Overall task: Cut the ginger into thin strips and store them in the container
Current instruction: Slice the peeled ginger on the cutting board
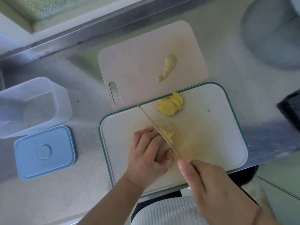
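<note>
Nearest the lens, at lower right of the frame, the right hand is wrapped round the handle of a knife, thumb laid forward along the top, and the blade runs from there up and to the left across the white cutting board with the green rim. Just left of the blade, at lower centre, the left hand sits with its fingers curled, knuckles against the flat of the steel; it seems to be pinning the ginger being cut, though the piece under the fingers is hidden. On the far side of the blade, touching it, lies a little heap of yellow ginger strips. So the cut line lies diagonal, and I judge the next stroke depends on the left hand backing away to lower left while the blade follows it. Above, near the top edge of the white board, a fan of ginger slices waits, overlapping one another and well apart from both hands, nearer the knife tip than the handle. A whole knob of unpeeled ginger lies on the pink board beyond, its long axis leaning up to the right. The clear container stands open at left of the frame on the desk, its blue lid flat just below it; the left hand is the nearer one.
</note>
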The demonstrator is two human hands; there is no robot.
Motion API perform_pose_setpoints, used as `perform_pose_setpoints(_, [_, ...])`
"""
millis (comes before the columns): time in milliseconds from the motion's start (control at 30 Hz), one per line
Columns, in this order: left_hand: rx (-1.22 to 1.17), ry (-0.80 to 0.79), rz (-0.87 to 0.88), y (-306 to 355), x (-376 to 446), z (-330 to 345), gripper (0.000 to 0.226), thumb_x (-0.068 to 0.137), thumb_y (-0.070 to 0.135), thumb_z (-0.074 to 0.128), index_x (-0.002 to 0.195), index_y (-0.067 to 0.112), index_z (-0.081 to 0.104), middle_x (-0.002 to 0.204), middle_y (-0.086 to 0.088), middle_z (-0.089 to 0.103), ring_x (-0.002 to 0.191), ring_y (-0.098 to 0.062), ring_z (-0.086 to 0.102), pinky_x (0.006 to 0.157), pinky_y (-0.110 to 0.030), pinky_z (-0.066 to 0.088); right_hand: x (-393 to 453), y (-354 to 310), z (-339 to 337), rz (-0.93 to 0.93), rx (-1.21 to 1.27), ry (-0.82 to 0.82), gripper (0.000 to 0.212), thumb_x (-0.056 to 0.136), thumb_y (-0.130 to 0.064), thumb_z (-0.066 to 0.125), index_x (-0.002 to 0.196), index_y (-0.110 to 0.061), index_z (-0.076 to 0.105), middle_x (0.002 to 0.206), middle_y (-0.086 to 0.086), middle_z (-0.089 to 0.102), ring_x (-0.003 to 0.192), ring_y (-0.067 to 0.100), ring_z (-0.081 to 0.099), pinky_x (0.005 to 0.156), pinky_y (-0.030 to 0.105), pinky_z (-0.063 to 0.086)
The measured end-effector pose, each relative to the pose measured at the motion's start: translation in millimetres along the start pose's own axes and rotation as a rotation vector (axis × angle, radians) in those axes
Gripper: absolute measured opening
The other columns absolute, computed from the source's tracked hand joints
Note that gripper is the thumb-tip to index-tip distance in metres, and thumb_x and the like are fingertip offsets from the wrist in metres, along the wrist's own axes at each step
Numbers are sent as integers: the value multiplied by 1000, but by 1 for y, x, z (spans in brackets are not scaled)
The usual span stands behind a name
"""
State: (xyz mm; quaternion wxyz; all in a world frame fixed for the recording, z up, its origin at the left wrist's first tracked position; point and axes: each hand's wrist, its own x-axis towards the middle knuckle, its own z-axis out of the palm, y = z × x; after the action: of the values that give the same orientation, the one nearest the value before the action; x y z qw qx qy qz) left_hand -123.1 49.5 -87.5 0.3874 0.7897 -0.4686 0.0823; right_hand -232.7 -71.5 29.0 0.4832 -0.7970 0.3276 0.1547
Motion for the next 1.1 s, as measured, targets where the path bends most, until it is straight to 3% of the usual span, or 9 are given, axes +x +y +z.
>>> perform_pose_setpoints(100, [-13,7,6,0,0,1,65,49,5,95,103,11,59,101,5,54,110,-7,44,100,-23,41,3,2,1,23,-19,-46,69,69,-82,9,55,-22,40,54,-11,53,54,11,49,52,19,37])
perform_pose_setpoints(233, [-8,40,6,-1,0,3,43,68,8,85,101,11,58,100,4,54,108,-8,47,98,-24,42,16,0,2,-8,-33,-117,89,75,-81,5,78,-15,63,55,-3,51,53,12,49,55,23,41])
perform_pose_setpoints(367, [-31,43,-6,-2,-2,4,14,92,21,68,94,12,58,92,4,58,92,-14,55,97,-26,41,33,-9,8,-36,-37,-107,71,80,-72,14,64,-13,51,47,0,43,45,12,43,48,24,38])
perform_pose_setpoints(500, [-23,55,-6,0,1,4,13,91,19,67,89,14,54,94,3,54,93,-15,54,89,-29,47,22,0,6,-11,-27,-103,77,83,-74,10,70,-15,56,53,3,47,53,16,47,53,24,40])
perform_pose_setpoints(600, [8,52,17,0,2,5,26,77,11,75,89,16,53,97,2,53,94,-16,54,91,-31,47,14,5,4,8,11,-96,76,77,-80,11,63,-16,51,53,-3,46,50,12,42,52,22,38])
perform_pose_setpoints(700, [-21,50,-4,-2,0,6,24,79,14,76,87,15,53,97,1,54,95,-18,54,91,-31,47,33,1,8,-48,9,-103,79,83,-75,11,70,-13,59,50,-2,45,50,15,45,53,27,42])
perform_pose_setpoints(867, [-9,44,-6,-2,-1,6,30,71,12,80,87,14,54,92,-5,61,94,-19,54,90,-32,48,26,8,8,-39,6,-74,71,85,-72,14,60,-16,48,47,-2,42,49,13,41,51,23,36])
perform_pose_setpoints(967, [15,44,14,-2,0,6,34,67,10,79,91,15,55,99,-2,54,96,-19,54,91,-32,48,16,16,4,-13,33,-83,66,81,-77,16,57,-22,41,50,-5,43,49,11,38,50,21,33])
perform_pose_setpoints(1100, [-13,48,-18,-1,0,5,28,74,13,76,87,14,51,100,-2,52,93,-22,51,86,-36,51,47,10,11,-93,25,-105,81,78,-81,11,61,-11,49,48,1,40,48,13,40,52,29,39])
